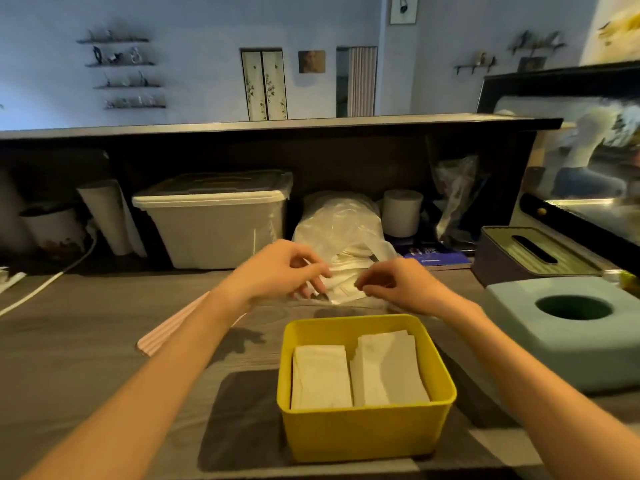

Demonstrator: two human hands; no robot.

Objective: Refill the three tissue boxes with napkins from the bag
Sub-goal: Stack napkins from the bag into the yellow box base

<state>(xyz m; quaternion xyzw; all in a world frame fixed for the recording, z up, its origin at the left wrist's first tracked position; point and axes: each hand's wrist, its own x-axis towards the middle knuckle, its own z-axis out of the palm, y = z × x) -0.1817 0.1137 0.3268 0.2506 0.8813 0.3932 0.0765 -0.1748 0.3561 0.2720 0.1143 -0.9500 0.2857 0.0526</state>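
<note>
A yellow tissue box (367, 434) stands open at the front centre with two stacks of white napkins (360, 370) inside. Behind it lies a clear plastic bag (341, 223) with white napkins at its mouth. My left hand (280, 270) and my right hand (401, 285) are both at the bag's mouth, fingers pinching the plastic or the napkins there; which one I cannot tell. A light blue tissue box (554, 341) with a round hole sits at the right. A dark box with a slotted lid (533, 258) stands behind it.
A striped pink lid (173, 332) lies flat on the wooden counter (86, 323) left of the yellow box. At the back are a lidded storage bin (214, 220), a paper roll (402, 212), a white cable (45, 285) and a monitor (588, 161) at right.
</note>
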